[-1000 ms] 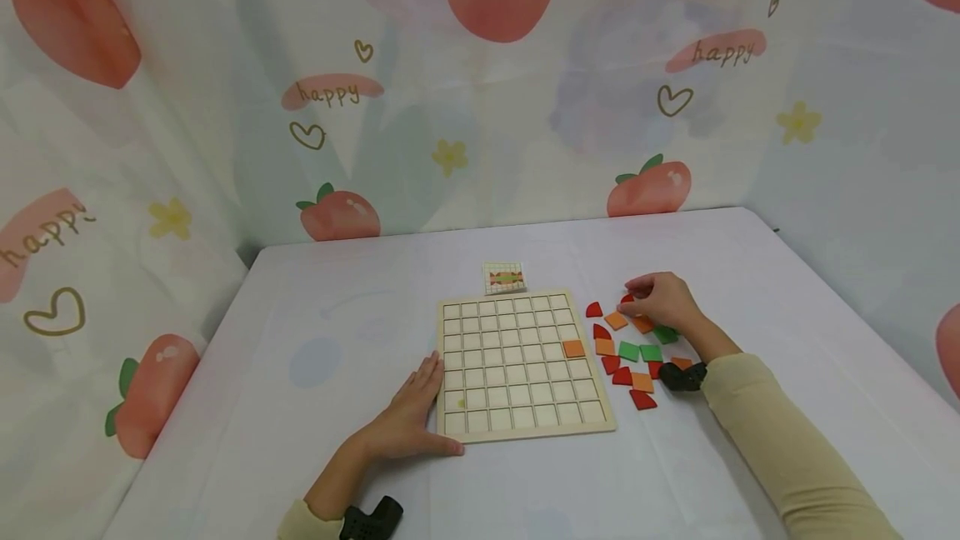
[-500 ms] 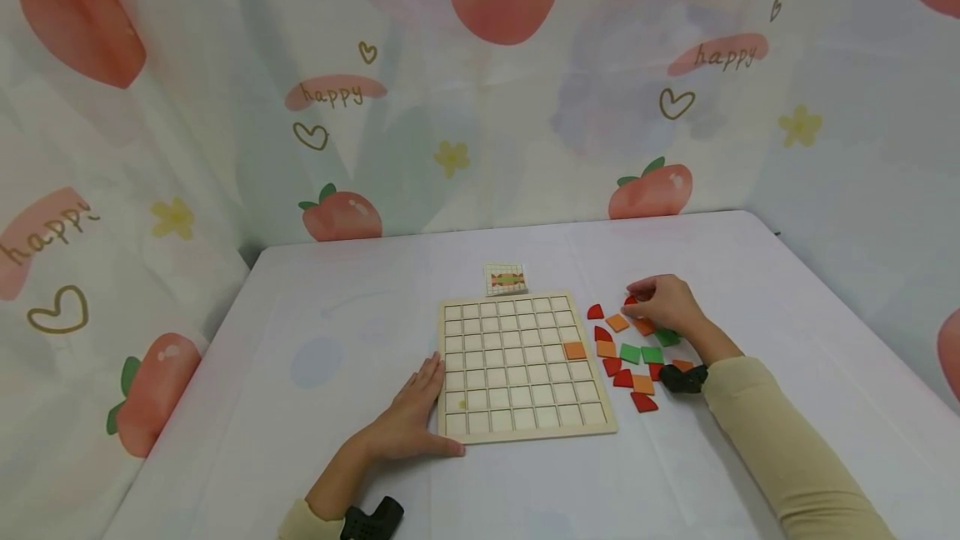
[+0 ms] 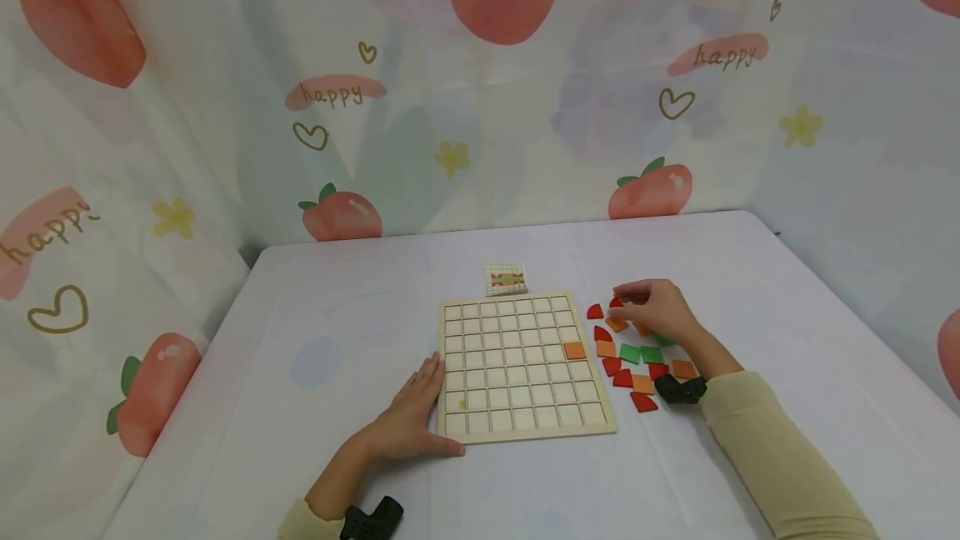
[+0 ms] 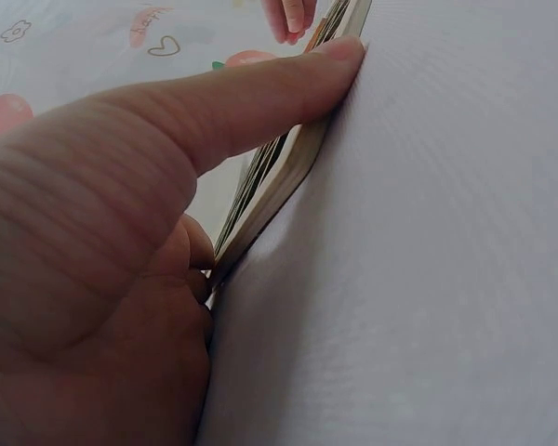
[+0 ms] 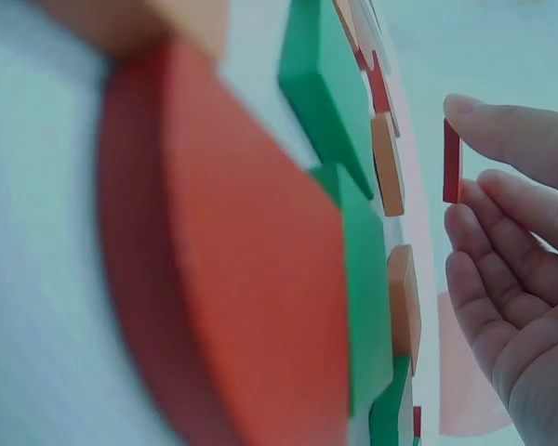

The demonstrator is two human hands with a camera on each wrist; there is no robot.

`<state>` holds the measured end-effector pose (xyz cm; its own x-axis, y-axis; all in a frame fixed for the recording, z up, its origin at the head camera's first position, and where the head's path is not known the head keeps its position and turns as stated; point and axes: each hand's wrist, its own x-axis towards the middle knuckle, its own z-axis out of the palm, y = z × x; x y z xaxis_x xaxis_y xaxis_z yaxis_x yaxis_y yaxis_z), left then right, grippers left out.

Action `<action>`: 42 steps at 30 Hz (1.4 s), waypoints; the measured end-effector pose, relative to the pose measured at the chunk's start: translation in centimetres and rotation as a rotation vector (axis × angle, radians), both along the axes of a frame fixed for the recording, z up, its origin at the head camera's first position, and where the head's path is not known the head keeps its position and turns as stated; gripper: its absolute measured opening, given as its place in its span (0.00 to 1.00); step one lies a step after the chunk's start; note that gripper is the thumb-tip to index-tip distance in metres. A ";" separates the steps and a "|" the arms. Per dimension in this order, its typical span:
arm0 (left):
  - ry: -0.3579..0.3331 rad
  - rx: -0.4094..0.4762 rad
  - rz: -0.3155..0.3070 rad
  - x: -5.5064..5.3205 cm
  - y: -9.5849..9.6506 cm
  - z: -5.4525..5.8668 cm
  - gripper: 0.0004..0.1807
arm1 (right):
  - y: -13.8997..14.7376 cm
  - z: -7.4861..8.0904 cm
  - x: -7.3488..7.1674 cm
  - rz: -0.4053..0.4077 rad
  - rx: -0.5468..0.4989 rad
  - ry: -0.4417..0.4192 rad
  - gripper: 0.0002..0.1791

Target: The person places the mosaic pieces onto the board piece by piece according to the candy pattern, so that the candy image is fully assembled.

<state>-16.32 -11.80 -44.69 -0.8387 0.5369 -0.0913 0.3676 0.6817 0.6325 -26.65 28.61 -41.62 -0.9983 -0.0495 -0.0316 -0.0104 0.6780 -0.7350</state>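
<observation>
While the left hand (image 3: 408, 417) lies against the wooden board (image 3: 512, 377), its fingers stretched along the left side and its thumb at the near edge, the right hand (image 3: 658, 307) pinches a small red piece (image 5: 452, 163) between thumb and fingertips. That piece (seen edge-on from the right wrist) is beyond the board's right side, above the far end of a loose scatter; whether it clears the table (image 3: 375, 273) entirely, I cannot tell. The left fingers grip nothing; they are straight and simply touch the frame.

On the board's grid, one orange square (image 3: 575, 350) sits in the rightmost column, about halfway up. Just beside the board's right edge lie the other pieces: rounded red wedges (image 3: 643, 402), orange squares (image 3: 642, 384) and green blocks (image 3: 630, 353), some partly hidden under the right hand. A small patterned card (image 3: 506, 278) lies near the board's far edge.
</observation>
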 end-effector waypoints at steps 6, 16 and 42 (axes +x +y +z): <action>-0.008 0.004 0.006 0.0 0.0 0.1 0.66 | -1.2 0.2 0.4 0.021 -0.016 0.008 0.29; -0.009 0.006 0.003 0.1 0.1 0.1 0.66 | -2.9 0.1 0.9 0.073 -0.075 0.025 0.28; -0.006 -0.015 0.009 -0.1 0.1 -0.1 0.67 | -5.7 0.2 1.8 0.198 -0.065 0.003 0.26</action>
